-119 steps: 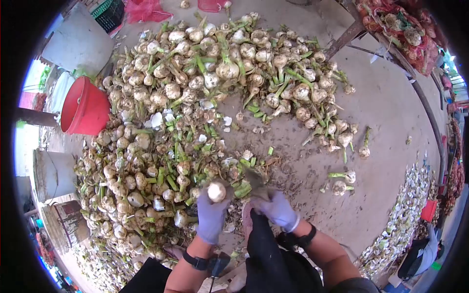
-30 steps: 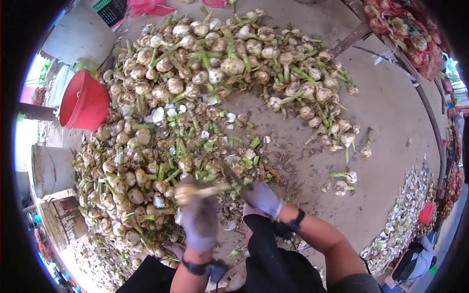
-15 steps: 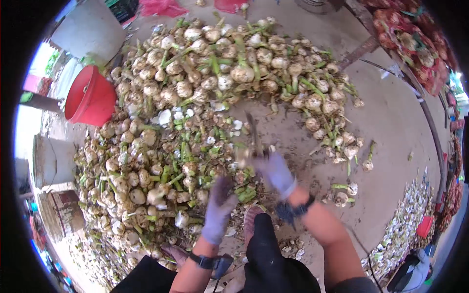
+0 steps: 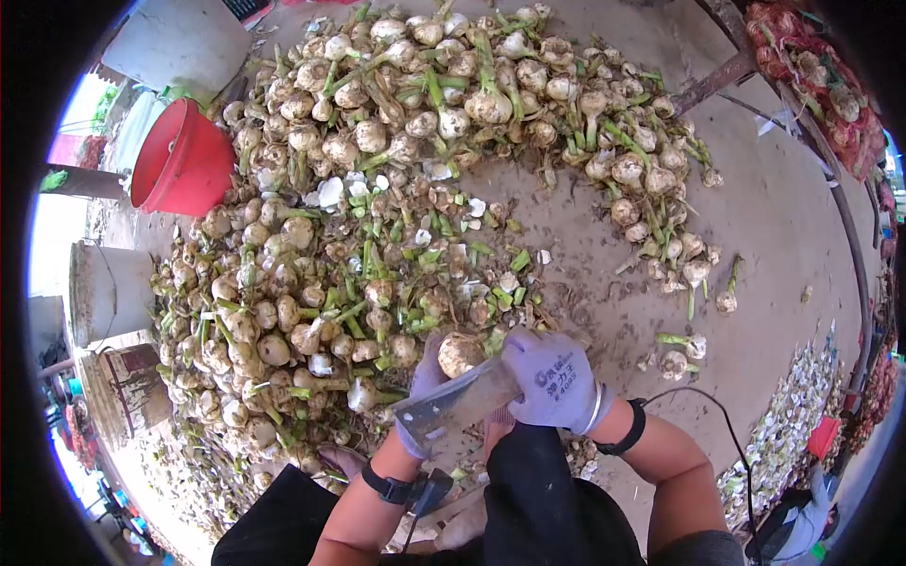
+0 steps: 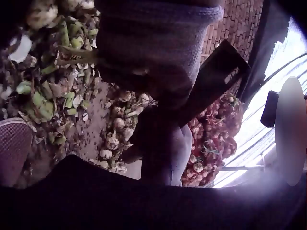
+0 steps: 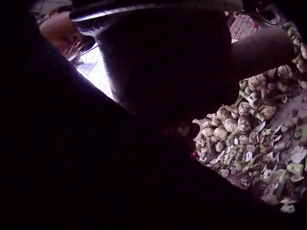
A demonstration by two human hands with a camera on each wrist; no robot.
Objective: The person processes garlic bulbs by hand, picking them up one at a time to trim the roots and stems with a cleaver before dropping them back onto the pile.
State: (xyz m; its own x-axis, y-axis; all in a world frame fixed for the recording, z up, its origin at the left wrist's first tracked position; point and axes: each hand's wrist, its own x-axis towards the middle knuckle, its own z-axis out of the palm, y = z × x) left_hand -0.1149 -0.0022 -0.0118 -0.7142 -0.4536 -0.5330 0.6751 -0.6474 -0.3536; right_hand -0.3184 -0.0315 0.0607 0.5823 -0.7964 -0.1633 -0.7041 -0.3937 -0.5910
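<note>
In the head view my gloved left hand (image 4: 427, 374) grips a round garlic bulb (image 4: 461, 355) with soil on its skin. My gloved right hand (image 4: 555, 379) holds a broad-bladed knife (image 4: 458, 404), its handle hidden inside the fist. The blade slants toward the lower left, just below the bulb, and covers part of the left hand. Dark gloves and the knife blade (image 5: 216, 81) show in the left wrist view. The right wrist view is mostly black, with the right glove (image 6: 168, 62) in shadow.
Trimmed garlic bulbs (image 4: 274, 350) lie heaped at left, beside cut stems and peelings (image 4: 425, 257). Untrimmed garlic (image 4: 486, 104) spreads across the back. A red bucket (image 4: 185, 160) leans at the left. Filled net bags (image 4: 816, 80) stand far right. A shoe (image 5: 14, 143) is close below.
Half a second ago my left hand held no bulb and the knife pointed away from me. Now the left hand grips a bulb, and the blade has swung toward the lower left.
</note>
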